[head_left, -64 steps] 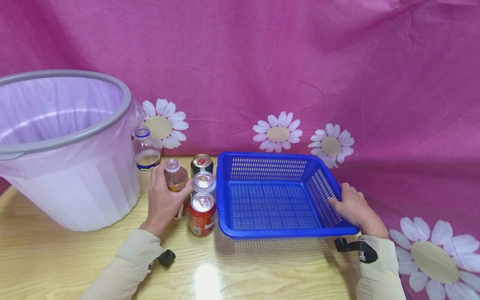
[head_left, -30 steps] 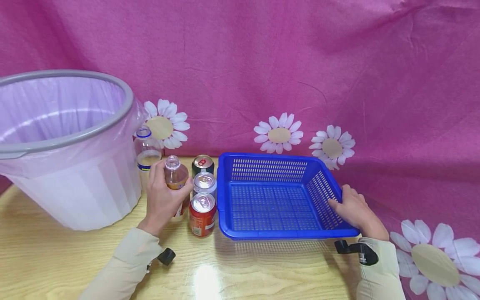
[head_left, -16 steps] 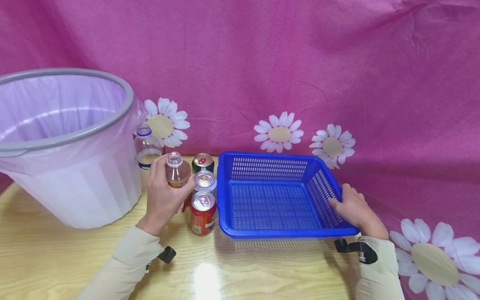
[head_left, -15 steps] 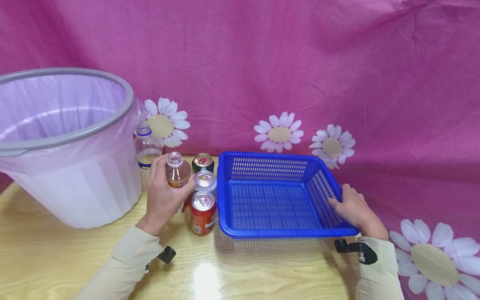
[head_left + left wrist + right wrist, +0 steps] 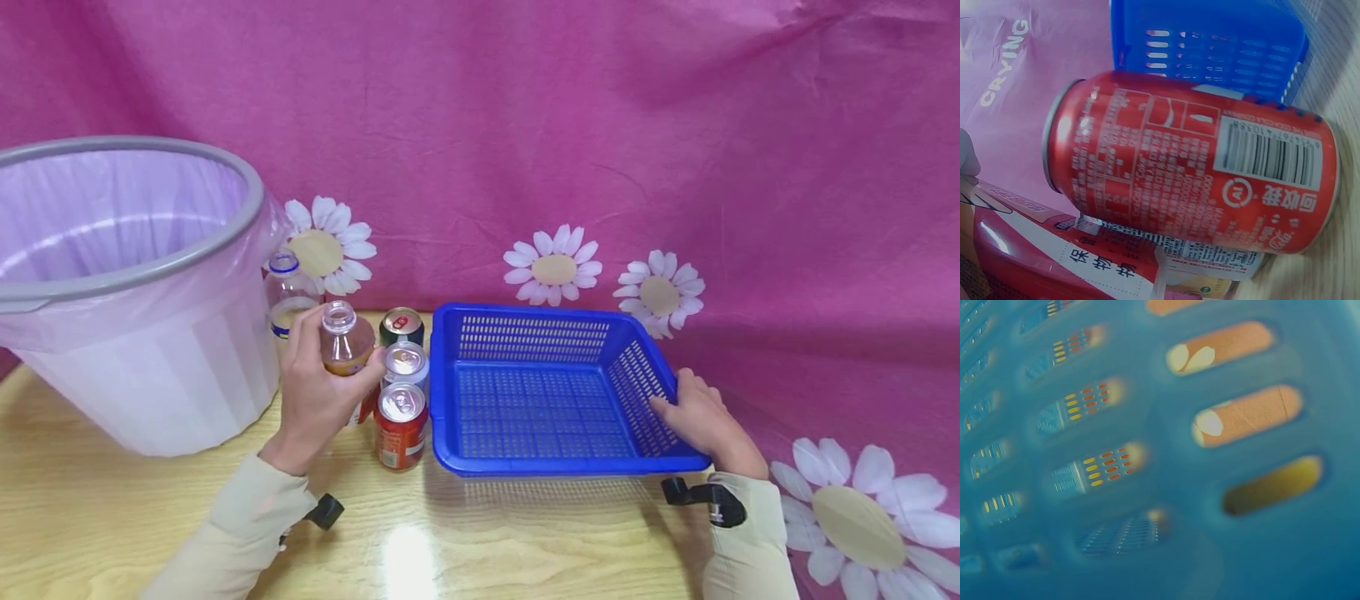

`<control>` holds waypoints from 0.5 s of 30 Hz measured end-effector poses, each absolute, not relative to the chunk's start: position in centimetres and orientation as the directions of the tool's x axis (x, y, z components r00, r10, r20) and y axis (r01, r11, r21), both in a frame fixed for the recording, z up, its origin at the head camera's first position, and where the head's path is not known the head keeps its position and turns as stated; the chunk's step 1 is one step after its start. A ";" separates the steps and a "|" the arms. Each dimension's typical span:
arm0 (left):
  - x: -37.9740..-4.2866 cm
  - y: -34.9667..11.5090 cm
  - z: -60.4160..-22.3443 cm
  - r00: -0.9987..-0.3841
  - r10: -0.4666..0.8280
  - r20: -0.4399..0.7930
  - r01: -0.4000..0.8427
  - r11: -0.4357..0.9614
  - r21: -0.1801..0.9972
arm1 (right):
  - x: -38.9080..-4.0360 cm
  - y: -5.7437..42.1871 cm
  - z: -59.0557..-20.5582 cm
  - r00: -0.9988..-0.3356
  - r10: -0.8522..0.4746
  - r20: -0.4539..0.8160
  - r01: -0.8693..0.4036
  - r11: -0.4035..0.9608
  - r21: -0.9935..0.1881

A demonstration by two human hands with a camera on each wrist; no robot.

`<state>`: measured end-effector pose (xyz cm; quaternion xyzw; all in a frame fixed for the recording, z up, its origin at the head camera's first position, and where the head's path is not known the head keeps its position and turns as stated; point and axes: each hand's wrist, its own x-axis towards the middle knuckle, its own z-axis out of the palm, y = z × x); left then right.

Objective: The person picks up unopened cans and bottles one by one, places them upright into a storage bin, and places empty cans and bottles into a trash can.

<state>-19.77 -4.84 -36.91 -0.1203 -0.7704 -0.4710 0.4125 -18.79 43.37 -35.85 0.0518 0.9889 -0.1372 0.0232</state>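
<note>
In the head view my left hand (image 5: 307,408) grips an uncapped clear plastic bottle (image 5: 348,342) with a red label; fingers and palm hide much of its lower part. Just right of it stand a red Coca-Cola can (image 5: 401,433), a silver-topped can (image 5: 406,362) and a dark can (image 5: 402,327), lined up front to back. The left wrist view shows the red can (image 5: 1179,162) close up, with the bottle's label (image 5: 1041,250) at lower left. My right hand (image 5: 708,421) holds the right rim of a blue plastic basket (image 5: 562,465). Only the basket's slotted wall (image 5: 1166,487) fills the right wrist view.
A large white bin (image 5: 180,367) with a grey rim and a bag liner stands at the left. Between it and my left hand is another clear bottle (image 5: 288,287) with a blue neck ring. A pink flowered cloth (image 5: 465,167) hangs behind the wooden table (image 5: 495,542).
My left hand has raised the bottle slightly and shifted it a little left, away from the cans. My right hand keeps its hold on the basket.
</note>
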 end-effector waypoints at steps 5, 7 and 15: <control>-19.7 -4.9 -36.9 -0.621 -0.197 0.759 0.583 0.532 0.615 | -18.9 43.3 -36.0 -0.993 0.099 -0.063 0.112 0.958 -0.264; -19.7 -4.9 -36.9 -0.622 -0.192 0.759 0.584 0.532 0.613 | -19.0 43.3 -36.0 -0.993 0.100 -0.066 0.114 0.958 -0.264; -19.9 -5.0 -37.0 -0.646 -0.185 0.740 0.570 0.528 0.630 | -18.9 43.4 -35.9 -0.991 0.108 -0.073 0.124 0.955 -0.269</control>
